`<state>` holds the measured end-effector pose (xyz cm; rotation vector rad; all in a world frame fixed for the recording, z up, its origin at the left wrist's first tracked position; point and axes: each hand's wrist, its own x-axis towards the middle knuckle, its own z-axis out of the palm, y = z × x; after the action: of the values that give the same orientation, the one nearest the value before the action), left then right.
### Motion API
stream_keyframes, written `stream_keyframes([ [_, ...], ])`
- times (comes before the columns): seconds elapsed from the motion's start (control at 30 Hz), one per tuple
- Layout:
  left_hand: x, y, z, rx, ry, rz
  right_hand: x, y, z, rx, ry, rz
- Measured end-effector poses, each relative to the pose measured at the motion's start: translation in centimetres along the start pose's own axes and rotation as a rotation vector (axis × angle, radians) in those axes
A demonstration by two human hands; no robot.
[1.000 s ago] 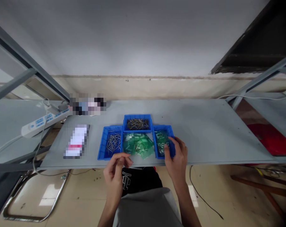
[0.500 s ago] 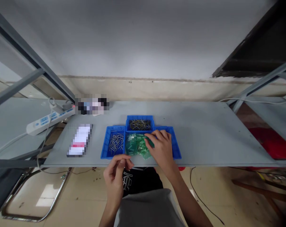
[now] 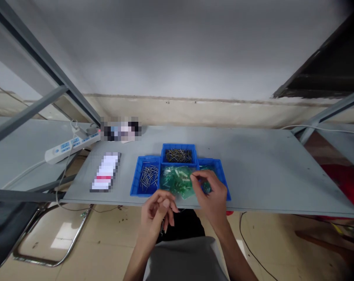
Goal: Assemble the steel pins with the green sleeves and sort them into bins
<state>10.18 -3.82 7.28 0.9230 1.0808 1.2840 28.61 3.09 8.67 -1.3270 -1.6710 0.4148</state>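
Note:
My left hand [image 3: 158,212] is at the table's front edge with its thumb pressed against curled fingers; what they hold, if anything, is hidden. My right hand [image 3: 211,193] is over the right blue tray [image 3: 225,191], thumb and forefinger pinched together, the content too small to make out. Between the hands lies a heap of small green plastic bags [image 3: 179,180]. Left of it, a blue tray [image 3: 134,187] contains silver nail-like pins [image 3: 149,176]. Behind the heap, another blue tray [image 3: 179,146] is full of darker, brassy pins [image 3: 178,156]. Some green plastic also shows inside the right tray.
A phone with a blurred screen [image 3: 106,171] lies on the grey table [image 3: 261,168] at left. Behind it are a blurred object [image 3: 122,130] and a white power strip [image 3: 73,147] with a cable. Grey metal posts [image 3: 83,99] rise at the sides.
My right hand has drawn back from the green bags toward the right tray, its fingers pinched. My left hand has turned slightly and curled closer. The whole view has shifted a little.

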Motion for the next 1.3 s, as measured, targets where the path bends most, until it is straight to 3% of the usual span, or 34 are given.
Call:
stream_keyframes([
  [0.1, 0.5, -0.1, 0.8, 0.018, -0.062, -0.075, -2.5, -1.1, -0.4, 0.286, -0.017, 0.229],
  [0.2, 0.7, -0.5, 1.6, 0.056, -0.022, -0.078, -4.7, -1.6, -0.2, 0.618, -0.046, 0.495],
  [0.3, 0.7, -0.8, 1.7, 0.105, 0.042, -0.044, -5.9, -1.5, 0.1, 0.706, -0.026, 0.598],
  [0.53, 0.5, -0.8, 1.2, 0.185, 0.155, 0.027, -5.4, -0.7, -1.0, 0.494, -0.032, 0.493],
  [0.73, 0.0, -0.6, 1.4, 0.167, 0.146, 0.073, -5.2, -0.6, -1.4, 0.608, -0.087, 0.432],
  [0.97, 0.1, -1.0, 2.1, 0.107, 0.15, 0.108, -6.4, -0.1, -0.6, 0.651, -0.026, 0.449],
  [1.17, 0.2, -2.0, 2.0, -0.012, 0.121, -0.021, -6.3, 0.1, -0.4, 0.762, -0.011, 0.534],
  [1.3, 0.3, -2.2, 1.9, -0.002, 0.102, -0.002, -5.9, 0.3, -0.7, 0.754, -0.018, 0.496],
])
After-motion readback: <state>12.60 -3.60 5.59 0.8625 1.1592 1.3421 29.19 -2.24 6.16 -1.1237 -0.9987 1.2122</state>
